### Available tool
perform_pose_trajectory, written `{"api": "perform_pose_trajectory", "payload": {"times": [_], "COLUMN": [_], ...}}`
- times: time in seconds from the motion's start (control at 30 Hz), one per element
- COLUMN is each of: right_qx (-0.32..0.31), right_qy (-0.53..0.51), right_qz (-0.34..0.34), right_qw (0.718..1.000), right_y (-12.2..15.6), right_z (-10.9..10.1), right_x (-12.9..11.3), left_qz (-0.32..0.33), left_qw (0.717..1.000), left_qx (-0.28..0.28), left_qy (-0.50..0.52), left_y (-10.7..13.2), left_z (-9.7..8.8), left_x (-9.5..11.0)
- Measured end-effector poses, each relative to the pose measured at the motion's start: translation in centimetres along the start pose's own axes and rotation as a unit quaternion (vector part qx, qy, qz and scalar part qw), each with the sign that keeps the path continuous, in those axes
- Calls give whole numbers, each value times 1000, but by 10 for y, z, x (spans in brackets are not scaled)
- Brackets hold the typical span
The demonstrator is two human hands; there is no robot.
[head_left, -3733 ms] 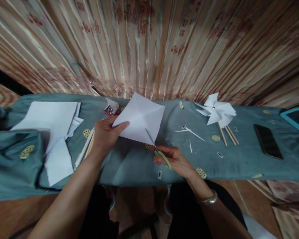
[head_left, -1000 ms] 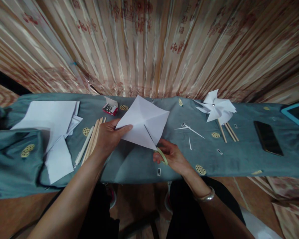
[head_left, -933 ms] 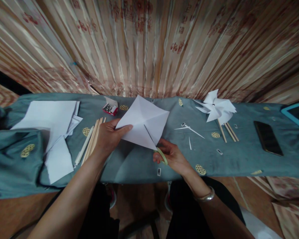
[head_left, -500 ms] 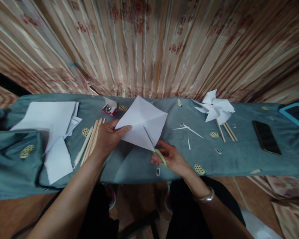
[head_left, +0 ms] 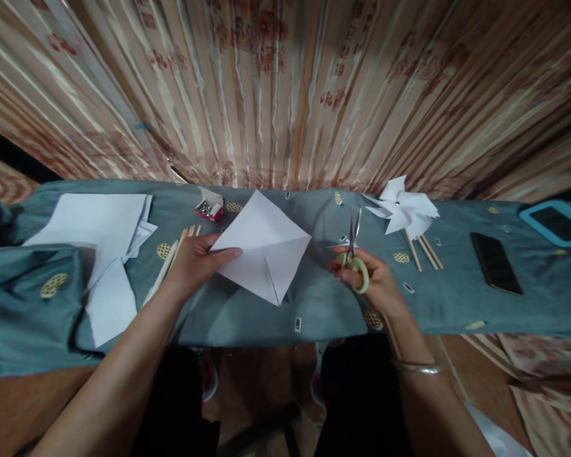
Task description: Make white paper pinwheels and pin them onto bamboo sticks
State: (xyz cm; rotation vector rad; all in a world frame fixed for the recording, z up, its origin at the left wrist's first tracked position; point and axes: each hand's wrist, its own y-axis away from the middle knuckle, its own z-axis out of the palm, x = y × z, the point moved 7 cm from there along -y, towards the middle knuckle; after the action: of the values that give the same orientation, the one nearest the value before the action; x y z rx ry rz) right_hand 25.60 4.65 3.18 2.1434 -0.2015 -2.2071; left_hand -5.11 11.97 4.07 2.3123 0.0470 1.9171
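Observation:
My left hand [head_left: 193, 263] pinches the left corner of a white creased paper square [head_left: 261, 251], held just above the teal cloth-covered table [head_left: 457, 304]. A cut runs in from the square's near corner. My right hand [head_left: 368, 279] grips green-handled scissors [head_left: 353, 254] to the right of the paper, blades pointing away from me and clear of the sheet.
A stack of white sheets [head_left: 99, 222] lies at the left, wooden sticks [head_left: 171, 263] beside my left hand, a small red box of pins [head_left: 209, 208] behind. A finished white pinwheel [head_left: 402, 212] with sticks, a black phone [head_left: 495, 263] and a blue-cased device [head_left: 554, 222] lie to the right.
My right hand pulled the scissors out of the paper's near corner and swung them right, blades now pointing away. The paper dropped slightly, showing a cut.

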Motion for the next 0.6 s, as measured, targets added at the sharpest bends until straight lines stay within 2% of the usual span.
{"api": "perform_pose_trajectory", "payload": {"times": [0.07, 0.2, 0.33, 0.4, 0.5, 0.57, 0.6], "right_qx": [46, 12, -12, -10, 25, 62, 79], "right_qy": [23, 112, 211, 230, 173, 112, 92], "right_qz": [-42, -83, -91, -83, -69, -66, -69], "right_qw": [998, 990, 973, 969, 982, 990, 990], "right_y": [-5, -11, -12, -13, -17, -20, -22], "right_z": [0, 16, 24, 26, 24, 21, 21], "right_x": [-7, -14, -9, -4, 5, 9, 10], "left_qz": [-22, -42, -44, -52, -61, -70, -77], "left_qw": [999, 991, 986, 988, 991, 970, 954], "left_qx": [-49, -125, -151, -144, -69, -28, -29], "left_qy": [-7, -20, -47, -24, 101, 230, 288], "left_y": [4, 10, 11, 11, 8, 9, 11], "left_z": [16, 41, 49, 48, 40, 41, 46], "left_x": [-2, -7, -11, -11, -8, -7, -7]}}
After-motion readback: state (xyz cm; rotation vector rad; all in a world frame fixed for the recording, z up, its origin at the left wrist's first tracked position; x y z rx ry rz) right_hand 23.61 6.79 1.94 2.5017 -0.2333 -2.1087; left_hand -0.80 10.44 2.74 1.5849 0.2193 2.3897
